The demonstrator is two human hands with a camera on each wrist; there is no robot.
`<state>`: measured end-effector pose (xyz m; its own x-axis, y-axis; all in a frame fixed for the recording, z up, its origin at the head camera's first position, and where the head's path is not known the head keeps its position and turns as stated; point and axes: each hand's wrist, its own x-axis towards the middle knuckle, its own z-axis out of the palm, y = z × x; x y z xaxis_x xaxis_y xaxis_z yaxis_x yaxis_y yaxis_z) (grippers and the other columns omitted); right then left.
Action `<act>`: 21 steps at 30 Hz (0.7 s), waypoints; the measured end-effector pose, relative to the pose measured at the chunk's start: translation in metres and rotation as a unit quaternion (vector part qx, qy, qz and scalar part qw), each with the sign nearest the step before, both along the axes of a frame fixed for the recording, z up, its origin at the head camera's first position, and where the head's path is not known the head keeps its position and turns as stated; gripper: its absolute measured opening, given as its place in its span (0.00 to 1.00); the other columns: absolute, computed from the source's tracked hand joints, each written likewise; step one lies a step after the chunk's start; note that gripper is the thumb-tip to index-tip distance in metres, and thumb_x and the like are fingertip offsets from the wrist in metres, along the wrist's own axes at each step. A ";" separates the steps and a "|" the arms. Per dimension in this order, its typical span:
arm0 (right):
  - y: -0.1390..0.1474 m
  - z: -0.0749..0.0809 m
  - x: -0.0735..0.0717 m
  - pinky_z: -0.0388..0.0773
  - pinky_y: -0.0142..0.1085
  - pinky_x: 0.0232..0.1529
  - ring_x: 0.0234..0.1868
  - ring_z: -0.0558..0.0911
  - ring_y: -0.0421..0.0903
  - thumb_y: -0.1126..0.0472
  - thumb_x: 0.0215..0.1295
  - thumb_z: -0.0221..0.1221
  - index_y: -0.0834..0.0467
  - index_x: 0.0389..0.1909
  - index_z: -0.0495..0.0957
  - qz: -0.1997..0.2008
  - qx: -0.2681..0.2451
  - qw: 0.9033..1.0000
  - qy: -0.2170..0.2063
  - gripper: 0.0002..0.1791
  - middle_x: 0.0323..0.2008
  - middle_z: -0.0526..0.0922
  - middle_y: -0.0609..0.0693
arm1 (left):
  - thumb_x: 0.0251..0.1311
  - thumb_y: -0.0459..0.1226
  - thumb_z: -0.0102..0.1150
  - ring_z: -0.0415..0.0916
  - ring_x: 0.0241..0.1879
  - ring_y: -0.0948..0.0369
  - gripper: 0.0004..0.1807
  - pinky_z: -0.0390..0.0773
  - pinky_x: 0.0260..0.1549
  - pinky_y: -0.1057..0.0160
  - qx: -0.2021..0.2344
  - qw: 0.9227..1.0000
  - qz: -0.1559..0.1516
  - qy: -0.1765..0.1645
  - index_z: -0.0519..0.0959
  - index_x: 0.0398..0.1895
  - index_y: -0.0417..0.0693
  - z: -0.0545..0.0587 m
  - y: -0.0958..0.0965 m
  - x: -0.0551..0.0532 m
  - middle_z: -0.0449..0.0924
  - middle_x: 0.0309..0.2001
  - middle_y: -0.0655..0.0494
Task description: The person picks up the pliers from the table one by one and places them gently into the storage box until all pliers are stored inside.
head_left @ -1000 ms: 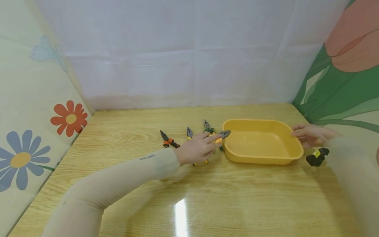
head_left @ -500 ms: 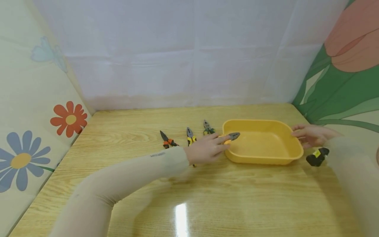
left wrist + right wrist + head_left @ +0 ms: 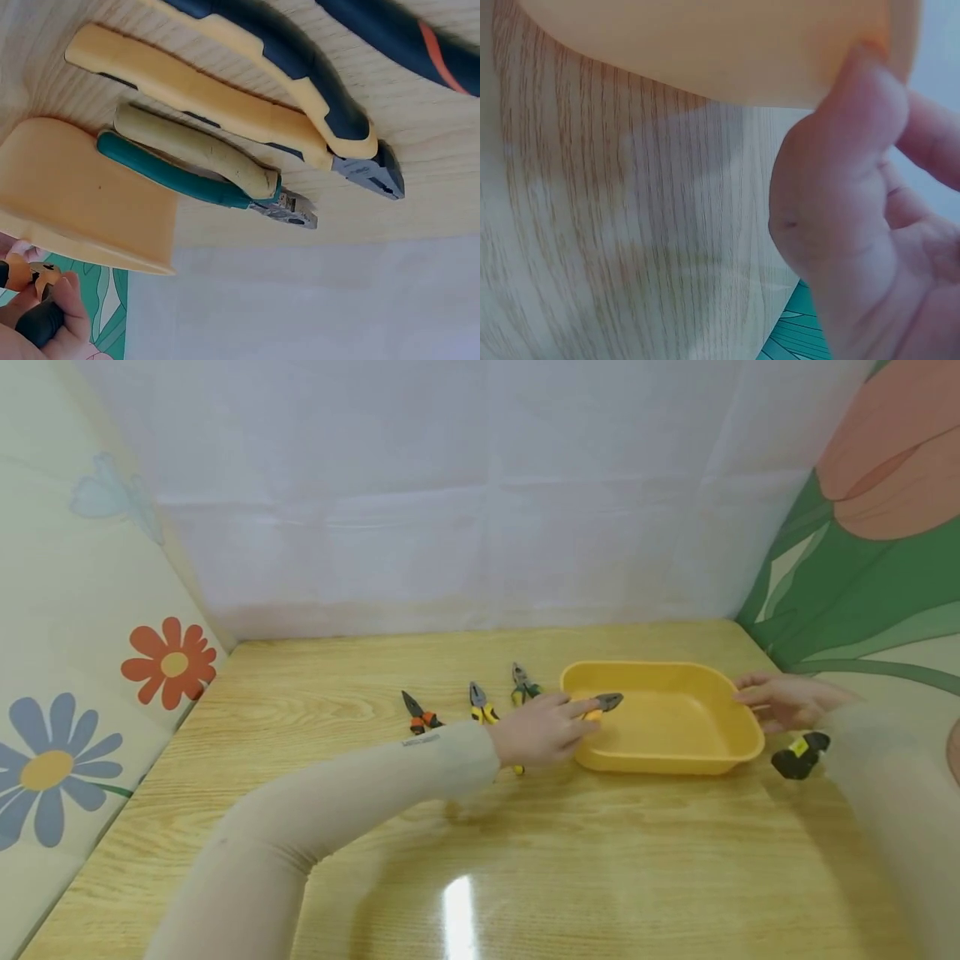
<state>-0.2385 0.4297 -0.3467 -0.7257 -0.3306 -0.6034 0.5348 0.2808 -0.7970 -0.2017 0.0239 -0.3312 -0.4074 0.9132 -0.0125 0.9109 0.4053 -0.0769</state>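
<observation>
My left hand point(image 3: 543, 731) holds a pair of pliers point(image 3: 610, 701) with orange-and-black handles. Their dark jaws point right, over the left part of a yellow plastic tub point(image 3: 660, 766). In the left wrist view, fingers curl round a black handle point(image 3: 41, 322) of these pliers; most of the tool is hidden there. At the tub's right end, my right hand point(image 3: 795, 700) grips the rim. The right wrist view shows the thumb point(image 3: 862, 112) pressed to the tub's outer wall, with fingers behind it.
Left of the tub lie green-handled pliers point(image 3: 523, 681), yellow-and-black pliers point(image 3: 480, 697) and red-and-black pliers point(image 3: 417, 710), partly covered by my left arm. A black device point(image 3: 801, 756) with a yellow label sits by my right wrist. A pale sheet point(image 3: 420, 527) hangs behind the wooden table point(image 3: 600, 860).
My left hand has moved right with the pliers, bringing their jaws from the tub's left rim to over its inside. My right hand stays at the tub's right rim.
</observation>
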 end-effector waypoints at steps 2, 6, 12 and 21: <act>0.001 0.000 0.000 0.81 0.40 0.46 0.40 0.80 0.42 0.64 0.76 0.45 0.45 0.36 0.71 0.003 -0.007 1.000 0.001 0.11 0.38 0.77 0.45 | 0.75 0.40 0.44 0.68 0.62 0.51 0.23 0.67 0.61 0.58 -0.001 1.000 -0.002 0.000 0.67 0.70 0.50 0.002 0.004 -0.002 0.58 0.73 0.48; 0.003 -0.001 0.000 0.81 0.40 0.45 0.40 0.80 0.43 0.64 0.76 0.45 0.46 0.35 0.72 0.000 -0.006 1.000 0.001 0.12 0.38 0.77 0.45 | 0.75 0.40 0.43 0.66 0.64 0.49 0.23 0.67 0.62 0.58 -0.001 1.000 -0.005 -0.005 0.67 0.71 0.49 0.005 0.011 -0.006 0.58 0.73 0.48; 0.002 0.000 0.002 0.81 0.40 0.45 0.40 0.80 0.43 0.64 0.76 0.45 0.46 0.36 0.71 -0.016 0.009 1.000 0.003 0.11 0.38 0.77 0.46 | 0.75 0.40 0.43 0.67 0.63 0.50 0.23 0.68 0.60 0.60 -0.018 1.000 -0.011 -0.004 0.67 0.71 0.49 0.008 0.023 -0.008 0.58 0.72 0.49; -0.001 0.005 0.006 0.81 0.38 0.43 0.37 0.80 0.42 0.65 0.74 0.50 0.50 0.37 0.69 -0.035 0.004 0.999 -0.003 0.06 0.35 0.76 0.46 | 0.75 0.38 0.40 0.64 0.66 0.52 0.22 0.65 0.63 0.59 -0.056 0.998 -0.007 -0.031 0.68 0.70 0.52 0.003 0.044 -0.015 0.59 0.73 0.51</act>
